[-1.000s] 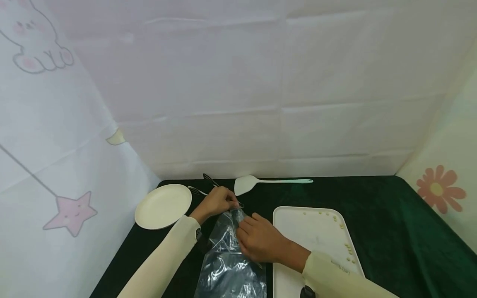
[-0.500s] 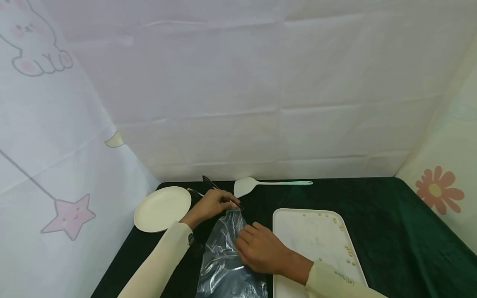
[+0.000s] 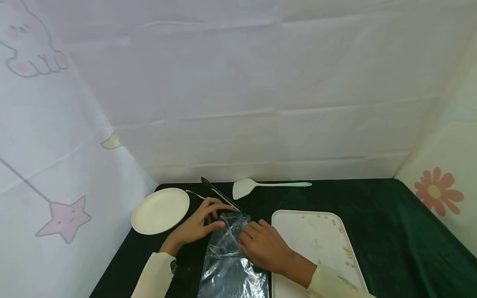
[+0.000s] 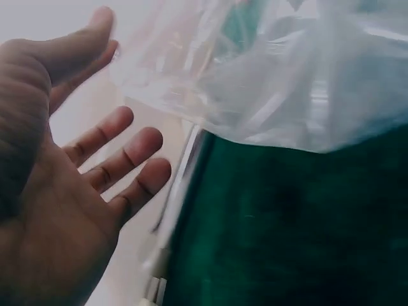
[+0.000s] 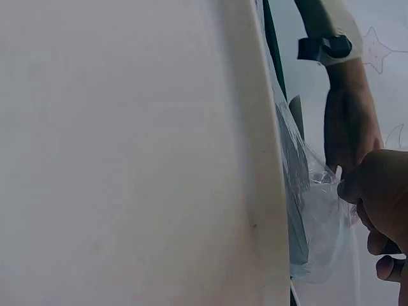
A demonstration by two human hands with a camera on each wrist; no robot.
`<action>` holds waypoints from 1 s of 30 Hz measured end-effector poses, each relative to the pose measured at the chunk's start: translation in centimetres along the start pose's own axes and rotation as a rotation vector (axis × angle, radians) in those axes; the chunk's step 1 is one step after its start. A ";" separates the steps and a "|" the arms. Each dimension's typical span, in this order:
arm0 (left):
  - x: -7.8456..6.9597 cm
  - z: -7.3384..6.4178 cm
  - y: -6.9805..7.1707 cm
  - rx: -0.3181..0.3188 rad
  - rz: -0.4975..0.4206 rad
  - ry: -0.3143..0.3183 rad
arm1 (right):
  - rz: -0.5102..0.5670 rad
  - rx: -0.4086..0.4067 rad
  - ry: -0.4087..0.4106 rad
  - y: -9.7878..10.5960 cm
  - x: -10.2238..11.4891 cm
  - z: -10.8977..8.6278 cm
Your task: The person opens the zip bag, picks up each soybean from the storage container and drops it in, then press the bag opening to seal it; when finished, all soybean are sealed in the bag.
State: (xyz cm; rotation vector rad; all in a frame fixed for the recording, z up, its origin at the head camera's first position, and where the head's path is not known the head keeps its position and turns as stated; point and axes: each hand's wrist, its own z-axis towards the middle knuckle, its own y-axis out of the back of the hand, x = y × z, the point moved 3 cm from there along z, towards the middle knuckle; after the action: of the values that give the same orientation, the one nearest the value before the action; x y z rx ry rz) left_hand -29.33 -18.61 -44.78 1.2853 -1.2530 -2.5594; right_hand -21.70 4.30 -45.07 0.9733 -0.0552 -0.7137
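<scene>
A clear plastic bag (image 3: 234, 269) lies lengthwise on the dark green cloth, its narrow top end between my two hands. My right hand (image 3: 262, 244) pinches the bag's right side between thumb and curled fingers; the right wrist view also has this hand (image 5: 382, 197) at the bag's film (image 5: 322, 210). At the upper left of the bag is my left hand (image 3: 199, 225), thumb and fingers spread apart. In the left wrist view that hand (image 4: 83, 146) has loose fingers, thumb and index tips right at the edge of the film (image 4: 268, 83).
Right of the bag lies a white tray (image 3: 298, 240) with several small yellowish pieces (image 3: 348, 252). A cream plate (image 3: 160, 211) sits at the left. Behind the hands are a whisk-like tool (image 3: 221, 194), partly hidden white-handled utensil (image 3: 193, 193) and white spatula (image 3: 244, 188).
My left hand has let go of the bag's top end, moving left and down with its fingers spreading. The bag's top has flattened out wider. My right hand keeps its pinch.
</scene>
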 end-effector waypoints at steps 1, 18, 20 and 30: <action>0.1 -0.3 -0.3 -0.004 -0.005 -0.018 | 0.004 -0.005 -0.011 0.0 -0.1 -0.1; 2.0 -1.5 -3.2 -0.216 -0.126 0.007 | 0.196 0.030 -0.202 -0.1 -0.8 -1.9; 2.1 -1.6 -3.2 -0.213 -0.143 -0.005 | 0.262 0.051 -0.248 0.5 -1.5 -2.0; 2.3 -1.7 -3.2 -0.228 -0.168 -0.003 | 0.469 0.123 -0.571 4.7 -11.6 -5.5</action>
State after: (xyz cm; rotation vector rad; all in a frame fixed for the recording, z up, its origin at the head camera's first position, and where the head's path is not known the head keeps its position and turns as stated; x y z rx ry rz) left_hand -28.68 -18.35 -49.05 1.3902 -0.8543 -2.7187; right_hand -26.31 16.68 -41.58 0.8035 -0.8099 -0.5338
